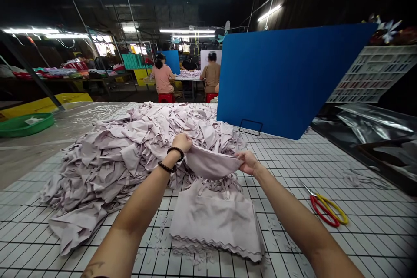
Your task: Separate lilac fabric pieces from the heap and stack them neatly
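- The pale mauve cloth piece (211, 163) lies directly between the left hand (182, 142) and the right hand (248, 163); neither is nearer, as both touch it.
- Its long axis runs crosswise from hand to hand, with the right end closer to the person; the lower edge sags in a curve.
- The left fingers are closed on its left end; the right fingers pinch its right end, thumb and fingertips together.
- The loose pile (120, 152) of similar cloth spreads beyond and to the left of the hands on the gridded tabletop (283, 247).
- The neat stack (215, 221) with wavy edges lies on the person's side of the held piece, between the 2 forearms.
- Red-and-yellow-handled scissors (329, 210) rest to the right of the right forearm, apart from both hands.
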Motion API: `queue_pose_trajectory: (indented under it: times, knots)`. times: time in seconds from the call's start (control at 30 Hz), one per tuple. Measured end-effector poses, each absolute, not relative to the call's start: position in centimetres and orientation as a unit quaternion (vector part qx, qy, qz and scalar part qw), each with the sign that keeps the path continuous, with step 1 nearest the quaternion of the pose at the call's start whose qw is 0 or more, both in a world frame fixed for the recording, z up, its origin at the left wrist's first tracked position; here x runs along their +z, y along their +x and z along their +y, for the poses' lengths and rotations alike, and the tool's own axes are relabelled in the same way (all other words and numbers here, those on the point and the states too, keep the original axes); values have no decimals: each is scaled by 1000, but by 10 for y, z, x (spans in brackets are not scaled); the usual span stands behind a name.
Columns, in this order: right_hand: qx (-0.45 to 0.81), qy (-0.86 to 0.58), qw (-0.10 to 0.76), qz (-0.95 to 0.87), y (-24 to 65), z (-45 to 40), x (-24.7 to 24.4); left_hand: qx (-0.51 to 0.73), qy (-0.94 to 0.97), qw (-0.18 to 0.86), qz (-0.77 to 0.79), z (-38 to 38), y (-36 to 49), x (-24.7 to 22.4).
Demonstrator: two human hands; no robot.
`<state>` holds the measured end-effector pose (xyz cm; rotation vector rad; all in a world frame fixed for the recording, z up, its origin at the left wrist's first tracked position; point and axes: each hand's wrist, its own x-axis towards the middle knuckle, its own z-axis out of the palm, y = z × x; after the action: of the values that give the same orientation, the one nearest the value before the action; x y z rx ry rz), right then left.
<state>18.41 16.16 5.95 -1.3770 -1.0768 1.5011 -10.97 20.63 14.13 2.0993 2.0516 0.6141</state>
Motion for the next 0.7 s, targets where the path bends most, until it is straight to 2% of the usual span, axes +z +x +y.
queue_pose_trajectory:
  times: [0.27,0.47,0.57,0.7]
  knots:
    - [521,-646,326,-453,189,168,55,211,680,121,692,209,-113,147]
    - [563,-637,249,-464,235,176,90,224,656,212,689,208,-110,157]
    - [585,-593,271,-483,259,184,124,265,647,224,679,216,-103,174]
    - [513,-613,363,-479,288,200,182,330,628,268,652,235,-83,210]
